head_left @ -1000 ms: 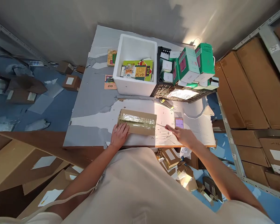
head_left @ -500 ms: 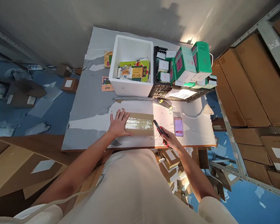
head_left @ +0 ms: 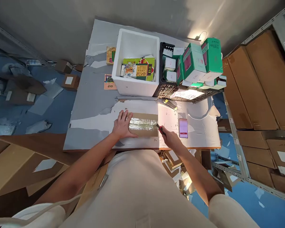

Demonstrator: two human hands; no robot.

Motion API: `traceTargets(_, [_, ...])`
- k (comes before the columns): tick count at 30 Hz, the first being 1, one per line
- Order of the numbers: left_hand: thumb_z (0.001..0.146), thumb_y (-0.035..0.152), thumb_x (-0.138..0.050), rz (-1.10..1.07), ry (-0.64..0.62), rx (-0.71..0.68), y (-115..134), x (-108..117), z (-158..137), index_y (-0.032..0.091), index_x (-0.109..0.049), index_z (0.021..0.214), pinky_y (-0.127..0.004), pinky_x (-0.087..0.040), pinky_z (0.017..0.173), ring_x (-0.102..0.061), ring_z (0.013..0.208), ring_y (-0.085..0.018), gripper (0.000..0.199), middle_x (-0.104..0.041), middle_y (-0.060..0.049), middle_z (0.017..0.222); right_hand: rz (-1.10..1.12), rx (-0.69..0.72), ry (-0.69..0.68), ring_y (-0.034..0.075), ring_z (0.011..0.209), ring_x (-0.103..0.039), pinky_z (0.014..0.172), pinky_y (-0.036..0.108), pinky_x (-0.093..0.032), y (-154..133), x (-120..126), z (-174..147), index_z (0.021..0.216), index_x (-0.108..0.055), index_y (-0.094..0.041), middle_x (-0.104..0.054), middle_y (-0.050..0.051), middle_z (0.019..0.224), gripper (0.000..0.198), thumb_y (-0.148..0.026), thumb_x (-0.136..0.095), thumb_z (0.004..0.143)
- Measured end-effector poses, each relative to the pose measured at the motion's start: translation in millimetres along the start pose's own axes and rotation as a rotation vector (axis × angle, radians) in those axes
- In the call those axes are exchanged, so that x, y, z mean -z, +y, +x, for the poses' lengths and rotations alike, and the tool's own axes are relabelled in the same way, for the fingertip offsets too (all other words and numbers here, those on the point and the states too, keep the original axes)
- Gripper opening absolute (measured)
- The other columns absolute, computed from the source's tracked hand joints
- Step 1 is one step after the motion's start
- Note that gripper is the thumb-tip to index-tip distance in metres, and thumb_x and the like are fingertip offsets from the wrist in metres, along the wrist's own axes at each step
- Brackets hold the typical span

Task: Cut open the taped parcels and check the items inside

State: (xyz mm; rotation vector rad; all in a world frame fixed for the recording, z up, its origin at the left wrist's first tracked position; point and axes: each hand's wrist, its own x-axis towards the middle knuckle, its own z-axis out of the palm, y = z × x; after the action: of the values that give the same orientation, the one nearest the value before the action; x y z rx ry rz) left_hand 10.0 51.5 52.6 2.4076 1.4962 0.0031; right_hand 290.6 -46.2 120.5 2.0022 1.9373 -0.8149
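Note:
A flat brown cardboard box (head_left: 143,124), with shiny clear tape along its top, lies near the front of the table. My left hand (head_left: 122,126) grips its left end, thumb along the near side and fingers at the far side. In my right hand (head_left: 170,136) is a red and black utility knife (head_left: 160,129), closed in the fist. The tip of the knife meets the right end of the box, at the end of the tape. How far the blade is out is too small to tell.
A phone (head_left: 183,128) lies right of my right hand. Behind stand a white foam box (head_left: 136,88) with booklets and a black crate (head_left: 165,91) of green and white cartons. A dark yellow-tipped tool (head_left: 170,104) lies before the crate. Shelves of cartons (head_left: 263,82) rise at right.
My right hand has moved the knife up and left onto the end of the box. My left hand's fingers have drawn from spread flat to a grip on the left end.

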Motion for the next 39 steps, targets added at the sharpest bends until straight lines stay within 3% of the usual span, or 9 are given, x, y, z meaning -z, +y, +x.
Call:
traceTargets(9, [0.048, 0.075, -0.068, -0.007, -0.01, 0.009, 2.7, 2.2, -1.3, 0.015, -0.026, 0.147, -0.055, -0.043, 0.092, -0.012, 0.14, -0.045, 0.124, -0.021, -0.02, 0.153, -0.032, -0.107, -0.024, 0.025, 0.078, -0.066, 0.059, 0.026, -0.034, -7.1, -10.5, -14.4, 0.146, -0.028, -0.016, -0.071, 0.011, 0.091, 0.056, -0.018, -0.038, 0.09])
traceTargets(15, [0.047, 0.072, -0.072, -0.014, 0.001, -0.002, 3.0, 0.4, -1.7, 0.016, -0.026, 0.147, -0.054, -0.044, 0.091, -0.013, 0.139, -0.046, 0.123, -0.022, -0.02, 0.153, 0.143, -0.094, -0.013, 0.023, 0.077, -0.066, 0.061, 0.025, -0.039, 1.3, -34.7, -33.0, 0.144, -0.032, -0.018, -0.071, 0.01, 0.092, 0.056, -0.018, -0.04, 0.088])
traceTargets(17, [0.047, 0.072, -0.071, -0.02, 0.01, -0.012, 2.0, -0.9, -1.7, 0.016, -0.026, 0.146, -0.053, -0.045, 0.091, -0.014, 0.139, -0.046, 0.122, -0.023, -0.02, 0.152, 0.268, -0.105, -0.002, 0.021, 0.073, -0.065, 0.06, 0.026, -0.043, 4.7, -43.7, -37.9, 0.145, -0.032, -0.02, -0.07, 0.008, 0.088, 0.057, -0.02, -0.039, 0.088])
traceTargets(22, [0.046, 0.077, -0.068, -0.029, 0.042, -0.036, -2.3, -5.8, -1.6, 0.014, -0.026, 0.147, -0.054, -0.044, 0.094, -0.015, 0.139, -0.045, 0.126, -0.024, -0.02, 0.152, 0.818, -0.14, -0.024, 0.012, 0.047, -0.054, 0.047, 0.026, -0.048, 13.3, -63.5, -44.8, 0.148, -0.025, -0.026, -0.063, 0.001, 0.079, 0.058, -0.033, -0.035, 0.091])
traceTargets(28, [0.047, 0.079, -0.066, -0.036, 0.059, -0.05, -4.6, -9.6, -1.7, 0.013, -0.025, 0.147, -0.053, -0.037, 0.102, -0.013, 0.14, -0.045, 0.127, -0.022, -0.02, 0.153, 1.075, -0.173, 0.052, 0.008, 0.045, -0.052, 0.044, 0.024, -0.049, 21.9, -65.8, -22.7, 0.148, -0.027, -0.026, -0.056, -0.003, 0.074, 0.066, -0.04, -0.045, 0.086])
traceTargets(33, [0.047, 0.077, -0.068, -0.04, 0.032, -0.025, -3.0, -6.9, -1.6, 0.014, -0.024, 0.148, -0.055, -0.036, 0.102, -0.012, 0.14, -0.045, 0.127, -0.02, -0.019, 0.154, 1.131, -0.106, 0.002, 0.008, 0.044, -0.052, 0.043, 0.024, -0.048, 27.6, -65.5, -15.5, 0.147, -0.03, -0.024, -0.055, -0.004, 0.073, 0.068, -0.041, -0.049, 0.084])
traceTargets(39, [0.046, 0.077, -0.068, -0.044, 0.032, -0.021, -2.8, -5.7, -1.9, 0.014, -0.025, 0.148, -0.054, -0.036, 0.101, -0.012, 0.14, -0.045, 0.127, -0.019, -0.018, 0.154, 0.953, -0.091, 0.026, 0.009, 0.045, -0.053, 0.046, 0.025, -0.05, 31.9, -63.4, -21.7, 0.148, -0.027, -0.023, -0.061, -0.001, 0.077, 0.063, -0.036, -0.043, 0.088])
